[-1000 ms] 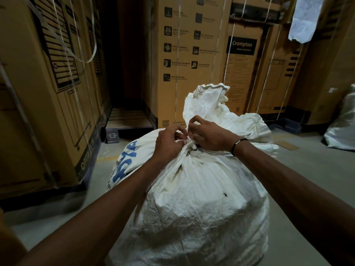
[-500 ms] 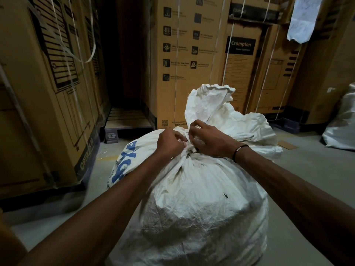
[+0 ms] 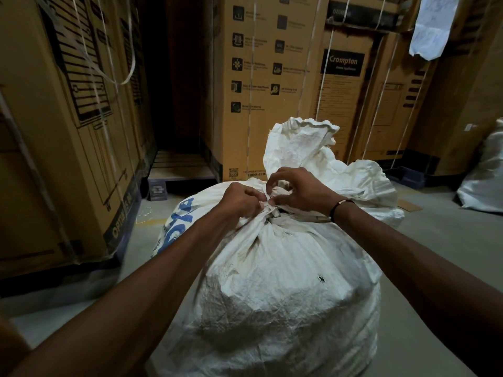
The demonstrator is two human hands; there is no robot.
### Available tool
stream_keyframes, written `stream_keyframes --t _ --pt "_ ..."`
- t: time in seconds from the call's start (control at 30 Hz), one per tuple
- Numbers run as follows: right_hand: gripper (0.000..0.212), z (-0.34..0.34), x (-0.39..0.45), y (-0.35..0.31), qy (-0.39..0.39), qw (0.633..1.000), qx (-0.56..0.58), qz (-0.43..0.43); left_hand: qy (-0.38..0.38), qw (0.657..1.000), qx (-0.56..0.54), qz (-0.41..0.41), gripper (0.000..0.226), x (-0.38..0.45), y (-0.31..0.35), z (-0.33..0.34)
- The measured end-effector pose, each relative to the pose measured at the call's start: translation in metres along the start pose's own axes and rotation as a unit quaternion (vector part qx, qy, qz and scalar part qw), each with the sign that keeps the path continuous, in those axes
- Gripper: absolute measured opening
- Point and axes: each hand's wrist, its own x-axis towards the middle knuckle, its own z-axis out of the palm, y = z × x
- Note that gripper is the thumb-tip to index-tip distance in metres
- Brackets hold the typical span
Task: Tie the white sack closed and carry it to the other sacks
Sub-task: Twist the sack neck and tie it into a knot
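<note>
A big white woven sack (image 3: 275, 289) with blue lettering stands on the floor right in front of me, bulging full. Its neck is gathered at the top, and the loose mouth fabric (image 3: 302, 142) flares up and to the right behind my hands. A pale tie strip (image 3: 270, 202) is wound round the neck. My left hand (image 3: 242, 200) pinches one end of the strip at the knot. My right hand (image 3: 302, 190), with a dark band on its wrist, pinches the strip from the other side, fingers curled over the knot.
Tall strapped cardboard cartons (image 3: 272, 85) wall in the left and back. A low wooden pallet (image 3: 179, 170) lies in the dark gap between them. Another white sack (image 3: 484, 180) rests on the floor at the far right. Grey concrete floor (image 3: 435, 240) runs toward it.
My right hand has lifted slightly and its fingers have arched over the knot. My left hand stays pinched at the neck. The sack has not moved.
</note>
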Motion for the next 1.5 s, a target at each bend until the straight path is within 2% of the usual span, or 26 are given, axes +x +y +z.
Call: stream_keyframes --t 0.13,0.3,0.47,0.73,0.93,1.13,1.27,1.5 --pt "0.022 0.002 0.002 0.005 0.007 0.999 0.031 0.031 0.003 1.000 -0.028 0.013 0.008 0.001 -0.003 0.000" --pt "0.026 0.005 0.000 0.006 0.014 0.999 0.036 0.018 0.063 0.996 -0.011 0.057 0.025 0.006 -0.005 0.010" --pt "0.057 0.008 0.000 0.008 0.016 0.997 0.066 0.032 0.076 0.995 0.007 0.061 0.037 0.008 -0.004 0.014" --pt "0.050 -0.003 0.005 0.014 -0.040 0.989 0.136 0.043 0.094 0.990 0.054 0.089 0.034 0.010 -0.004 0.013" --pt "0.045 -0.007 0.010 0.009 0.022 0.977 0.199 0.076 0.058 0.993 0.032 0.100 0.034 0.013 -0.009 0.006" --pt "0.047 -0.009 0.014 0.002 0.022 0.972 0.220 0.073 0.109 0.982 0.105 0.109 0.031 0.003 -0.005 0.017" --pt "0.047 -0.011 0.014 -0.002 0.023 0.977 0.200 0.075 0.135 0.971 0.165 0.111 0.034 -0.002 -0.002 0.022" --pt "0.030 -0.013 0.011 -0.006 0.063 0.993 0.091 0.036 0.139 0.981 0.094 0.096 0.035 -0.001 -0.004 0.012"
